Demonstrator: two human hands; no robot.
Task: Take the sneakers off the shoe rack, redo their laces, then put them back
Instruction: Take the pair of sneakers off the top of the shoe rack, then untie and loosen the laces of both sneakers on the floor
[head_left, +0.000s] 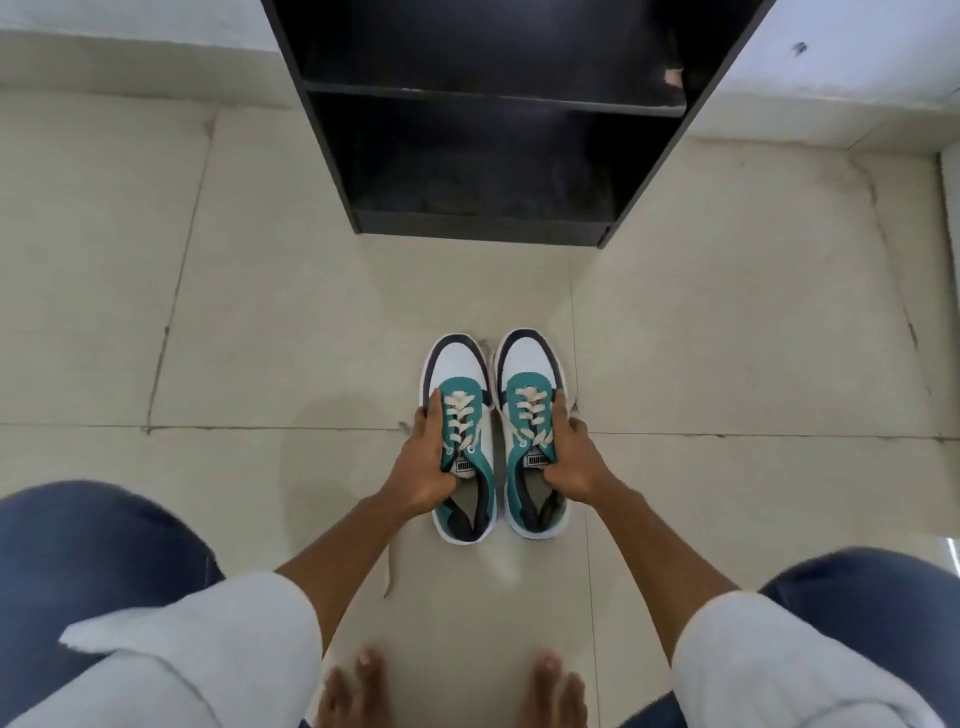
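Both sneakers sit side by side on the tiled floor (727, 322), toes toward the black shoe rack (483, 156) and well short of its front edge. The left hand (421, 462) is closed around the left sneaker (462, 441) at the tongue and lace panel; the right hand (571, 457) grips the right sneaker (535, 431) the same way. The laces (460, 421) look threaded (whether knotted, I cannot tell). Judging by the task, either lacing or return is in hand — best to keep each shoe pinned by its collar and pull crossings evenly. Open floor lies all around, bare feet (452, 691) near the bottom edge, and both rack shelves appear free for sliding the pair in straight.
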